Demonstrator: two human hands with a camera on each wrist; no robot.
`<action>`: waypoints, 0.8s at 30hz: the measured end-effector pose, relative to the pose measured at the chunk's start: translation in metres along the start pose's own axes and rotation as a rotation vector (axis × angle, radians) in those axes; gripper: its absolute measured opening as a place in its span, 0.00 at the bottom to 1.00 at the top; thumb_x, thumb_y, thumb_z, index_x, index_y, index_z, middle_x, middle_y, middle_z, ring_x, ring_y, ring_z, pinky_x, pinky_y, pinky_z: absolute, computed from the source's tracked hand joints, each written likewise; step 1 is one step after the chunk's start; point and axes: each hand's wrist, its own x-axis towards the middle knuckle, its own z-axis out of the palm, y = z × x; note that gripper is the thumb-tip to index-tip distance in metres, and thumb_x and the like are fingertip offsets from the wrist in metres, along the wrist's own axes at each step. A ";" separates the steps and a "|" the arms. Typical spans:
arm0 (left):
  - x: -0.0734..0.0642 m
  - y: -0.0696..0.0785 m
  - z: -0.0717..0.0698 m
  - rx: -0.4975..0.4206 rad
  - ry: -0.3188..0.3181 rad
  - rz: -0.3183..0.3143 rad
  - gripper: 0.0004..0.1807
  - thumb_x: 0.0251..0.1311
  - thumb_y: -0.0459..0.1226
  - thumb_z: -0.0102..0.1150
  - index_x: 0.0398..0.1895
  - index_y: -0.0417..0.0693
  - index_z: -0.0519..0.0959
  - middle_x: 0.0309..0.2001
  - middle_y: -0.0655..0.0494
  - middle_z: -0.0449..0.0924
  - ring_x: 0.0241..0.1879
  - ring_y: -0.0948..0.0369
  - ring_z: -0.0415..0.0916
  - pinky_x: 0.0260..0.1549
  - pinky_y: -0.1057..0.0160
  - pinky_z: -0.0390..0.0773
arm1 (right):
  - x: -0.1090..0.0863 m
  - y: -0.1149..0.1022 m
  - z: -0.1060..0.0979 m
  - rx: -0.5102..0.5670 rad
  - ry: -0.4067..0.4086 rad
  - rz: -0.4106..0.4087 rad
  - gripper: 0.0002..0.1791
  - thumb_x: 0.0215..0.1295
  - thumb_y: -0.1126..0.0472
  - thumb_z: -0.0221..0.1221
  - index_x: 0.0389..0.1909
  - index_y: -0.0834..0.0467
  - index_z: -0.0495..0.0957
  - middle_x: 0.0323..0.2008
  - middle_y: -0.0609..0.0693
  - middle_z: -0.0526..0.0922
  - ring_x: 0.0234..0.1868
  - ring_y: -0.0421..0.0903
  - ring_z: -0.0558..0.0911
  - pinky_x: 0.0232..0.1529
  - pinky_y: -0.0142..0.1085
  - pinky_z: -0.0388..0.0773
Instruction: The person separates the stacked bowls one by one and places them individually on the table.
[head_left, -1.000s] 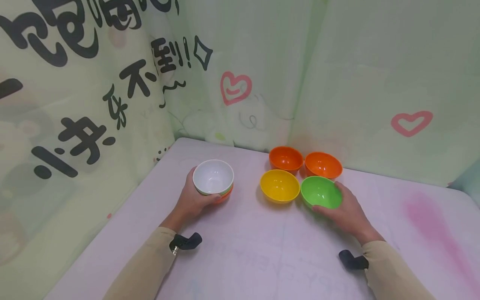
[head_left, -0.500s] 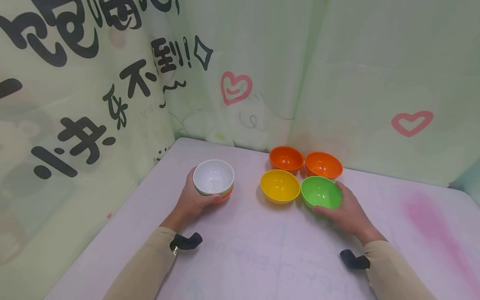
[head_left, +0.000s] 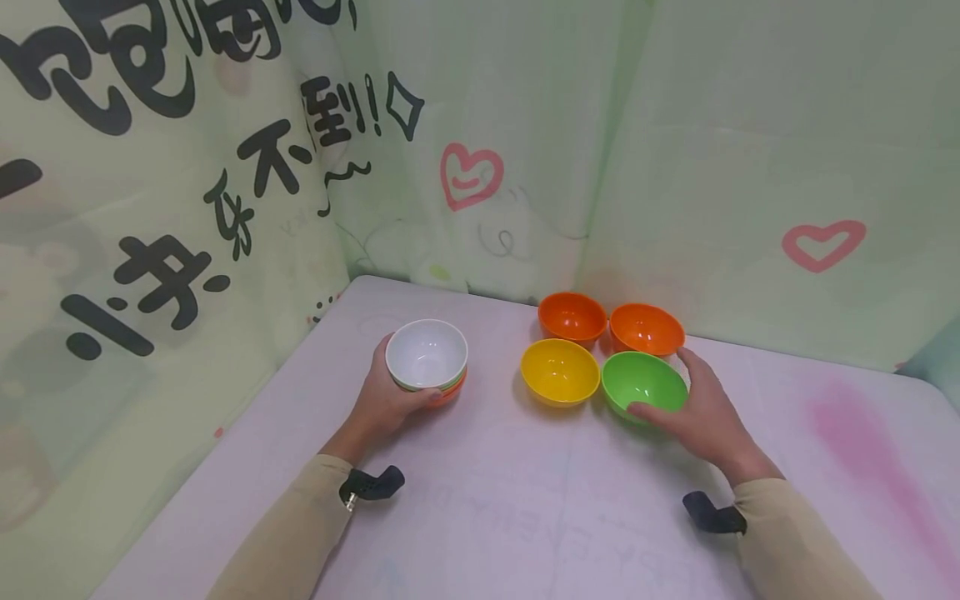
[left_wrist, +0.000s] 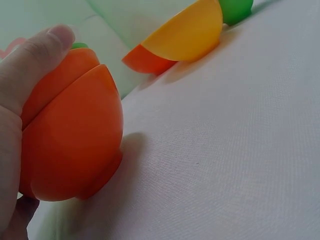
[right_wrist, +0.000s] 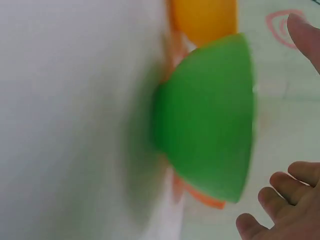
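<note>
My left hand [head_left: 384, 402] grips a stack of nested bowls at the left of the table, thumb at the near side. A white bowl [head_left: 427, 352] tops the stack, with a green rim and orange bowls [left_wrist: 80, 135] below. On the right, a green bowl [head_left: 637, 382] stands upright on the table. My right hand [head_left: 711, 425] is spread around its right side; in the right wrist view the fingers are apart from the bowl's wall. A yellow bowl [head_left: 559, 372] stands just left of the green one.
Two orange bowls, one at back left [head_left: 572, 317] and one at back right [head_left: 647, 328], stand behind the yellow and green ones near the table's far edge. A printed curtain [head_left: 675, 167] hangs behind the white table [head_left: 525, 500], with another along its left side.
My right hand has loosened from the green bowl and shifted slightly to the right, its fingers spreading. The left hand and its stack have stayed in place.
</note>
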 end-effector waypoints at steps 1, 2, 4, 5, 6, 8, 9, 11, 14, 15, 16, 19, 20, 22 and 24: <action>0.000 0.000 0.000 0.001 0.002 -0.002 0.62 0.42 0.38 0.82 0.76 0.46 0.48 0.69 0.47 0.61 0.67 0.49 0.63 0.65 0.47 0.67 | 0.000 -0.005 -0.002 0.002 0.004 -0.009 0.64 0.55 0.43 0.72 0.77 0.69 0.41 0.73 0.73 0.51 0.69 0.72 0.56 0.62 0.71 0.58; -0.001 0.000 0.000 0.001 0.004 -0.003 0.62 0.42 0.39 0.82 0.76 0.46 0.48 0.69 0.48 0.61 0.67 0.49 0.63 0.65 0.47 0.67 | -0.001 -0.010 -0.003 0.011 0.005 -0.020 0.64 0.55 0.44 0.72 0.77 0.68 0.41 0.73 0.72 0.51 0.69 0.72 0.57 0.61 0.71 0.59; -0.001 0.000 0.000 0.000 0.005 -0.007 0.62 0.43 0.39 0.82 0.76 0.47 0.48 0.68 0.49 0.62 0.66 0.50 0.63 0.64 0.48 0.67 | -0.001 -0.021 -0.003 0.031 0.003 -0.045 0.63 0.56 0.44 0.72 0.78 0.67 0.41 0.72 0.71 0.52 0.68 0.71 0.59 0.60 0.69 0.62; -0.001 0.001 0.000 -0.002 0.006 -0.007 0.61 0.43 0.39 0.82 0.76 0.47 0.48 0.68 0.49 0.62 0.66 0.50 0.63 0.64 0.48 0.68 | -0.001 -0.028 -0.003 0.044 -0.001 -0.057 0.63 0.55 0.45 0.73 0.78 0.66 0.42 0.72 0.71 0.53 0.67 0.70 0.60 0.60 0.68 0.63; -0.001 0.001 0.000 -0.005 0.008 -0.009 0.61 0.43 0.39 0.82 0.76 0.47 0.49 0.68 0.50 0.62 0.66 0.51 0.64 0.64 0.49 0.68 | -0.001 -0.035 -0.002 0.055 -0.006 -0.069 0.63 0.55 0.45 0.73 0.78 0.65 0.42 0.72 0.70 0.54 0.67 0.70 0.60 0.60 0.67 0.64; -0.001 0.002 0.000 -0.012 0.007 -0.012 0.61 0.43 0.39 0.82 0.76 0.48 0.49 0.68 0.50 0.62 0.66 0.51 0.63 0.64 0.49 0.68 | 0.001 -0.048 0.001 0.078 -0.021 -0.088 0.63 0.54 0.46 0.74 0.78 0.64 0.43 0.73 0.69 0.55 0.66 0.69 0.62 0.60 0.65 0.65; -0.001 0.002 0.000 -0.013 0.006 -0.011 0.61 0.42 0.39 0.82 0.76 0.48 0.49 0.68 0.50 0.62 0.66 0.50 0.63 0.64 0.49 0.68 | 0.002 -0.055 0.002 0.086 -0.029 -0.095 0.63 0.54 0.46 0.74 0.78 0.64 0.43 0.73 0.68 0.55 0.67 0.69 0.62 0.61 0.65 0.65; -0.001 0.002 0.000 -0.010 0.006 -0.010 0.62 0.42 0.39 0.82 0.76 0.47 0.48 0.68 0.49 0.62 0.66 0.50 0.63 0.64 0.48 0.68 | 0.007 -0.068 0.006 0.086 -0.048 -0.110 0.63 0.53 0.46 0.74 0.79 0.62 0.43 0.74 0.66 0.56 0.68 0.67 0.61 0.63 0.64 0.64; 0.000 0.002 0.000 -0.002 0.006 -0.010 0.62 0.42 0.39 0.82 0.77 0.47 0.48 0.69 0.48 0.61 0.67 0.49 0.63 0.65 0.47 0.67 | 0.013 -0.084 0.012 0.081 -0.076 -0.137 0.64 0.52 0.42 0.74 0.80 0.58 0.44 0.75 0.62 0.57 0.69 0.64 0.63 0.64 0.64 0.64; 0.000 0.002 0.000 -0.001 0.005 -0.009 0.63 0.42 0.39 0.82 0.77 0.46 0.47 0.69 0.47 0.61 0.67 0.49 0.62 0.65 0.47 0.67 | 0.015 -0.088 0.015 0.083 -0.085 -0.151 0.64 0.51 0.41 0.74 0.80 0.56 0.44 0.75 0.61 0.56 0.69 0.64 0.64 0.64 0.64 0.64; 0.000 0.001 -0.001 -0.001 0.005 -0.009 0.63 0.42 0.39 0.82 0.77 0.46 0.47 0.69 0.47 0.61 0.67 0.49 0.62 0.65 0.47 0.67 | 0.017 -0.093 0.018 0.089 -0.097 -0.160 0.64 0.51 0.40 0.74 0.80 0.55 0.45 0.76 0.59 0.56 0.70 0.63 0.64 0.65 0.63 0.63; 0.001 0.001 -0.001 -0.009 0.009 -0.007 0.63 0.42 0.39 0.82 0.77 0.46 0.48 0.69 0.47 0.61 0.67 0.49 0.63 0.65 0.47 0.67 | 0.025 -0.106 0.029 0.119 -0.130 -0.181 0.62 0.51 0.40 0.73 0.80 0.51 0.47 0.77 0.55 0.55 0.69 0.62 0.65 0.65 0.61 0.65; 0.001 0.001 -0.001 -0.010 0.009 -0.007 0.62 0.42 0.39 0.82 0.76 0.46 0.48 0.69 0.47 0.61 0.67 0.49 0.63 0.65 0.47 0.67 | 0.027 -0.110 0.034 0.139 -0.140 -0.193 0.61 0.51 0.41 0.74 0.80 0.50 0.48 0.76 0.54 0.56 0.69 0.61 0.65 0.64 0.61 0.65; 0.001 0.002 -0.001 -0.011 0.006 -0.002 0.62 0.42 0.39 0.82 0.76 0.45 0.48 0.69 0.47 0.62 0.67 0.49 0.63 0.65 0.48 0.67 | 0.031 -0.120 0.042 0.152 -0.155 -0.215 0.60 0.51 0.44 0.74 0.80 0.50 0.49 0.75 0.53 0.58 0.68 0.59 0.65 0.64 0.60 0.66; 0.002 0.003 0.000 -0.019 0.001 -0.001 0.62 0.41 0.39 0.83 0.76 0.46 0.49 0.68 0.48 0.62 0.66 0.50 0.63 0.65 0.48 0.66 | 0.035 -0.130 0.049 0.150 -0.166 -0.251 0.59 0.50 0.45 0.75 0.79 0.51 0.50 0.74 0.54 0.60 0.68 0.58 0.66 0.65 0.59 0.66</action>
